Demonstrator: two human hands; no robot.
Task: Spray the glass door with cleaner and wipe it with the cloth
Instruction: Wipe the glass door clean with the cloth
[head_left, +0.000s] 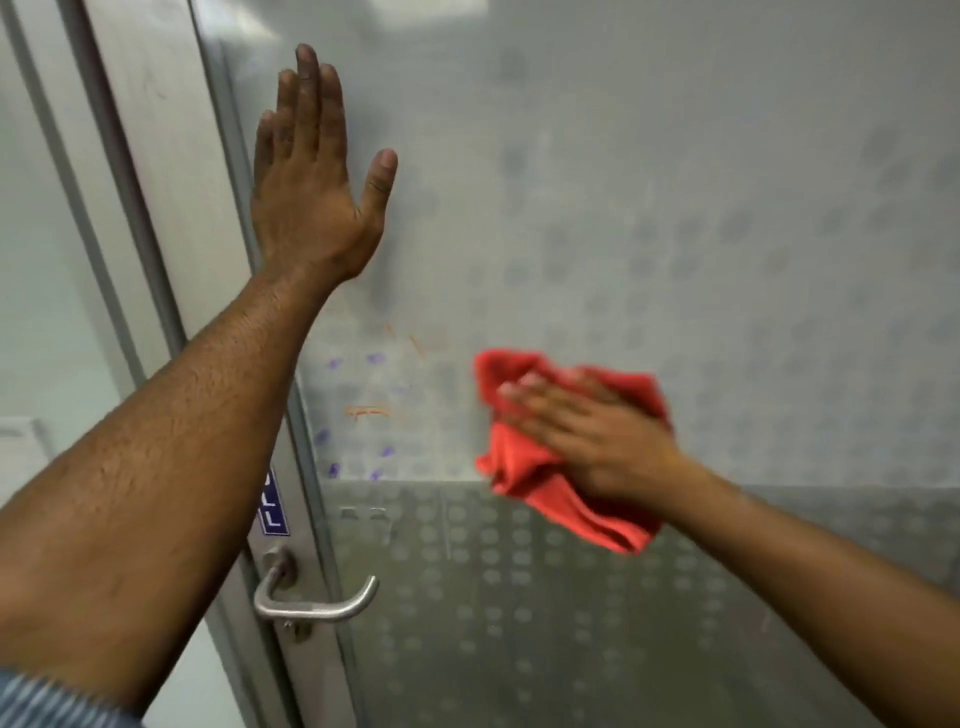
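A: Where are we?
B: Wiping. The door (675, 208) fills the view; left hand (306, 208), fingers straight, braces flat on it.
A: And the cloth (545, 467)?
B: Pressed to the glass under the right hand (587, 431), fingers extended. The marks (363, 410) beside it probably come next.

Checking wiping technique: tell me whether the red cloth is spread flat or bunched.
Bunched. The red cloth shows folds and creases under the right hand, which presses it against the glass door.

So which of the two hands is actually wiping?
The right hand: it presses the red cloth flat on the glass door. The left hand rests bare, higher up.
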